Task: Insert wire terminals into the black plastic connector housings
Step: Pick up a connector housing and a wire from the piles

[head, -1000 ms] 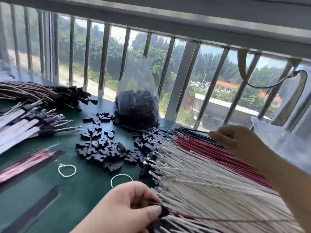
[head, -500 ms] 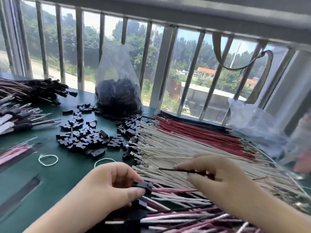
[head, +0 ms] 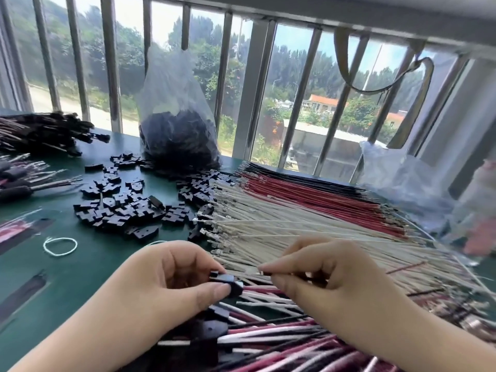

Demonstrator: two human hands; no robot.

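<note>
My right hand [head: 332, 275] has come in from the wire pile since half a second ago, and the wire tip now sits just short of the housing; my left hand [head: 171, 285] has lifted the housing a little clear of the heap below. My right thumb and forefinger pinch a thin dark wire [head: 268, 273] close behind its tip, the rest of it hidden under my palm. My left thumb and fingers pinch the black plastic housing [head: 228, 283] by its flat sides, its open end turned toward the wire.

I judge the housing light, hard and a bit slick, so holding it by the broad faces keeps it from twisting. The wire looks limp, so I hold it near the tip, where it will not buckle when pushed.

Loose housings [head: 118, 205] lie scattered on the green table [head: 80, 267], beside the white wires [head: 281, 224] and red wires [head: 308, 191].
</note>
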